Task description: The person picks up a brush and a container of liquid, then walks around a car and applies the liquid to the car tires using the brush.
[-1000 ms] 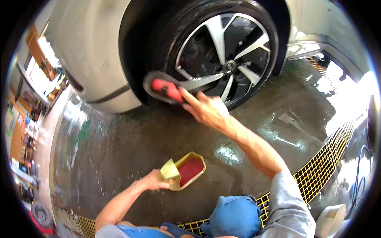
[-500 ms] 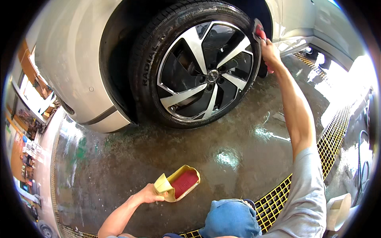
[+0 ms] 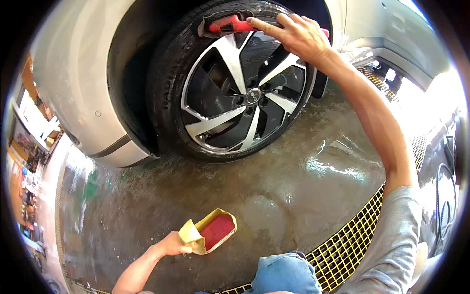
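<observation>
My right hand point(image 3: 298, 36) is closed round a red-handled applicator brush point(image 3: 230, 23). My index finger lies along its handle, and its dark pad is against the upper sidewall of the tire point(image 3: 161, 115). Inside the tire sits a black and silver alloy wheel point(image 3: 227, 59). Low over the floor, my left hand point(image 3: 171, 243) grips a yellow cut-open jug point(image 3: 188, 232) by its narrower end. Something deep red point(image 3: 218, 230) covers the jug's inside; whether it is liquid I cannot tell. The fingers beneath the jug are partly hidden.
The light-coloured car's bumper point(image 3: 93, 108) and wheel arch surround the tire. Below lies a wet, dark floor point(image 3: 264, 196). A yellow grating point(image 3: 352, 235) curves along my right side, with a dark hose point(image 3: 443, 196) beyond it. Shelving with goods point(image 3: 29, 191) stands far left.
My right hand has swept the brush leftward and up, from the tire's right side to its top. My left hand with the jug appears slightly lower and farther left.
</observation>
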Tool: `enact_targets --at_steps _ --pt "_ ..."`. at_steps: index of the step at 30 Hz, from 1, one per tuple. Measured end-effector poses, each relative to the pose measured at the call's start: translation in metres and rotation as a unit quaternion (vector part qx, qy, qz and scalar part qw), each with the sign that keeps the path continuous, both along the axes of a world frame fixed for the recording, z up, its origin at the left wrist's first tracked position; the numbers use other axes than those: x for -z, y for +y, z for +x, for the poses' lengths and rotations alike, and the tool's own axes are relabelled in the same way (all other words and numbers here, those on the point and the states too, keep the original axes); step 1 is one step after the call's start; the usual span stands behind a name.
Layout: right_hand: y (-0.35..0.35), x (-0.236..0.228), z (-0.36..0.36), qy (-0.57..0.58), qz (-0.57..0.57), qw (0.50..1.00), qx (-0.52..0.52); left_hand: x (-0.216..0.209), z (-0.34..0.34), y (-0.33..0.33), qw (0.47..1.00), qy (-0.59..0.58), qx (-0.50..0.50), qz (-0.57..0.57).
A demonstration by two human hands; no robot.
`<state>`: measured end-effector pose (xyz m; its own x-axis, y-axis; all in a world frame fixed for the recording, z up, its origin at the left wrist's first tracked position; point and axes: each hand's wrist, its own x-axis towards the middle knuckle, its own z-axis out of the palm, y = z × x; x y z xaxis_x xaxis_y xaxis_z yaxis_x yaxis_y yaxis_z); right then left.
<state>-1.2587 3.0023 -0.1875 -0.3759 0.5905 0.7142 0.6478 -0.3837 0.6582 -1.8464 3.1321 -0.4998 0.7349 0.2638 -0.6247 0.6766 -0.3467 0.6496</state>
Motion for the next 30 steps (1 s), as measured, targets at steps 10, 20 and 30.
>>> enact_targets --at_steps 10,20,30 --pt "-0.081 0.094 0.112 0.208 0.032 0.963 0.167 0.004 -0.013 -0.002 0.999 -0.008 -0.036 0.006" --pt "-0.112 0.306 0.089 0.667 -0.145 0.672 0.287 -0.017 0.013 -0.008 0.998 -0.012 -0.053 -0.033" --pt "-0.072 0.188 0.119 0.421 0.217 0.879 0.053 -0.016 0.014 -0.017 0.997 -0.034 -0.067 -0.022"
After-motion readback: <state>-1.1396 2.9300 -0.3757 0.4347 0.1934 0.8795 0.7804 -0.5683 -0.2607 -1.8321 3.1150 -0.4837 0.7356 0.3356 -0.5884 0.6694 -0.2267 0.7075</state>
